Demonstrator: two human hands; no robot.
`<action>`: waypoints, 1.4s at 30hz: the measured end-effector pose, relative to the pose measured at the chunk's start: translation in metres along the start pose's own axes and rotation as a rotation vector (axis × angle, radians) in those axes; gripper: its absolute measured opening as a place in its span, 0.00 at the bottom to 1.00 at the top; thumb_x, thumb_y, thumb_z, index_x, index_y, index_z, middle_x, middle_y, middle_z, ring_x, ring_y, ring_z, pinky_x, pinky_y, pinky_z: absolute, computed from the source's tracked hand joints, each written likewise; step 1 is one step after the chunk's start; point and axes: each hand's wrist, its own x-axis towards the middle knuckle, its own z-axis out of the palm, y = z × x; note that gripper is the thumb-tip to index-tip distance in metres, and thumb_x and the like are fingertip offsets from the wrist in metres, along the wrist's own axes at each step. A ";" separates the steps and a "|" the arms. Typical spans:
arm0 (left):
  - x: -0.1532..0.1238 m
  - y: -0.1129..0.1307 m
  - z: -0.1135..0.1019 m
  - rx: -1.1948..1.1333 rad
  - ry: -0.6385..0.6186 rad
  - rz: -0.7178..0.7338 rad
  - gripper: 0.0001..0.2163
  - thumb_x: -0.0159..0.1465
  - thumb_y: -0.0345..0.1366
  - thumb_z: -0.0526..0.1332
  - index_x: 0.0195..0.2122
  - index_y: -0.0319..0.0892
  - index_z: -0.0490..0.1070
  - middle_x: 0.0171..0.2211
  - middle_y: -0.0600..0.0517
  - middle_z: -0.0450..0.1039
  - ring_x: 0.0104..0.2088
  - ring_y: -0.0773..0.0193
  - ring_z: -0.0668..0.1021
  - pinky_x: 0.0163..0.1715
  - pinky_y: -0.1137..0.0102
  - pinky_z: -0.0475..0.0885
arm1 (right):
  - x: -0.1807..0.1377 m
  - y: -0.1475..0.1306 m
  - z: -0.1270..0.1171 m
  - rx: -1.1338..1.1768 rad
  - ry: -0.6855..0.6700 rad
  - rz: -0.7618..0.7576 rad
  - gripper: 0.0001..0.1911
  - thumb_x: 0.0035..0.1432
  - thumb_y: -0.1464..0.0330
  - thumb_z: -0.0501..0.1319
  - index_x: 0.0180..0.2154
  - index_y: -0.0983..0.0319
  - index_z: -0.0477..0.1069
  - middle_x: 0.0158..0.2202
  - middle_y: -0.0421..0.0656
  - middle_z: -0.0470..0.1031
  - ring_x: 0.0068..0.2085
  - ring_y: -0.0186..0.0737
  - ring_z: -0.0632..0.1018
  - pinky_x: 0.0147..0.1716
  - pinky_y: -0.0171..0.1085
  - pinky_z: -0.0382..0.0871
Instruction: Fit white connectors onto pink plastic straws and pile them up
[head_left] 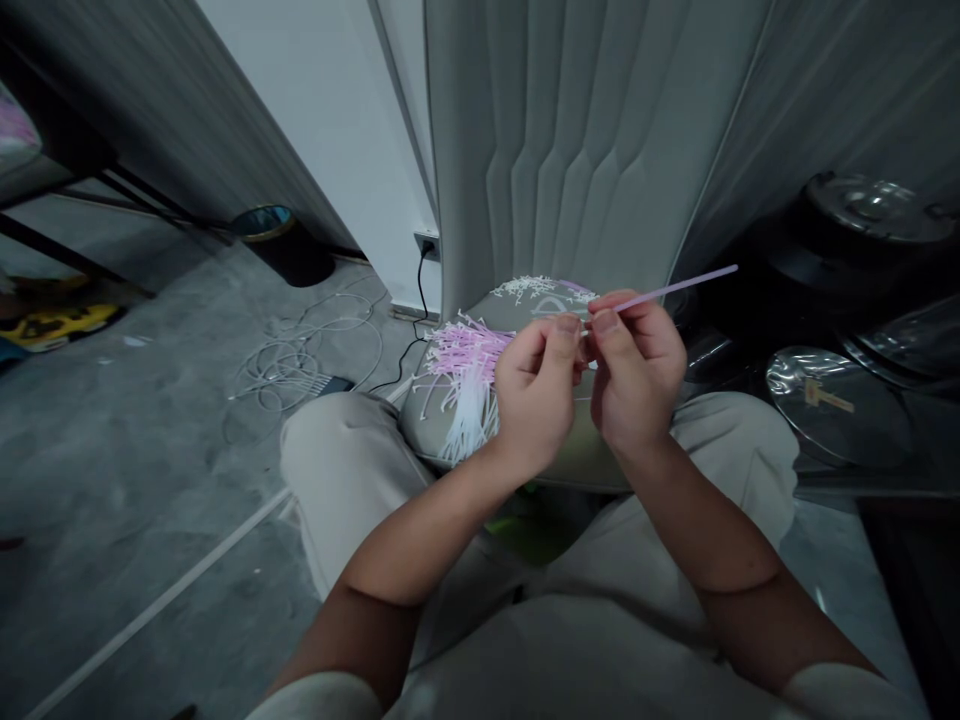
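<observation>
My right hand [636, 365] is closed in a pinch around a thin purple stick [694, 283], whose free end points up and to the right. Close against it, my left hand [538, 380] pinches with thumb and forefinger; what lies between those fingertips is too small and hidden to name. To the left of my hands, a bundle of thin pink and white sticks [469, 350] with white tips rests on the grey chair seat [427, 425]. Behind my hands are a heap of small white pieces [527, 289] and a few purple sticks [574, 287].
The padded chair back [570, 120] rises beyond the seat. A dark bin [289, 245], a tangle of thin cable [300, 350] and a wall socket [426, 246] are on the left. Dark pots with shiny lids [874, 205] stand on the right. Another person's yellow shoe [64, 325] shows far left.
</observation>
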 end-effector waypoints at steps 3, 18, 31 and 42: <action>0.002 -0.001 -0.001 -0.042 -0.008 -0.002 0.19 0.65 0.47 0.59 0.21 0.41 0.62 0.19 0.58 0.60 0.21 0.73 0.64 0.22 0.75 0.62 | 0.004 0.002 -0.004 -0.035 0.044 0.015 0.05 0.57 0.65 0.65 0.35 0.57 0.73 0.31 0.36 0.73 0.28 0.28 0.74 0.28 0.30 0.72; 0.008 -0.002 -0.005 -0.065 0.032 0.007 0.18 0.65 0.45 0.60 0.22 0.41 0.63 0.19 0.58 0.61 0.20 0.74 0.64 0.21 0.75 0.61 | 0.013 -0.009 -0.010 -0.149 -0.097 0.037 0.07 0.59 0.63 0.63 0.34 0.57 0.79 0.28 0.36 0.75 0.25 0.27 0.70 0.23 0.30 0.66; 0.003 -0.001 -0.003 -0.010 -0.038 0.067 0.18 0.66 0.43 0.58 0.21 0.41 0.63 0.18 0.58 0.62 0.20 0.74 0.66 0.21 0.76 0.62 | 0.007 -0.006 -0.006 -0.286 -0.032 -0.160 0.19 0.61 0.60 0.60 0.22 0.61 0.65 0.21 0.35 0.64 0.23 0.28 0.66 0.22 0.31 0.61; -0.002 -0.001 -0.001 0.055 -0.057 0.045 0.19 0.66 0.46 0.57 0.21 0.41 0.62 0.19 0.57 0.62 0.21 0.74 0.66 0.23 0.76 0.65 | 0.001 -0.004 -0.002 -0.214 0.016 -0.057 0.22 0.62 0.55 0.58 0.21 0.60 0.60 0.17 0.34 0.60 0.18 0.26 0.63 0.16 0.28 0.57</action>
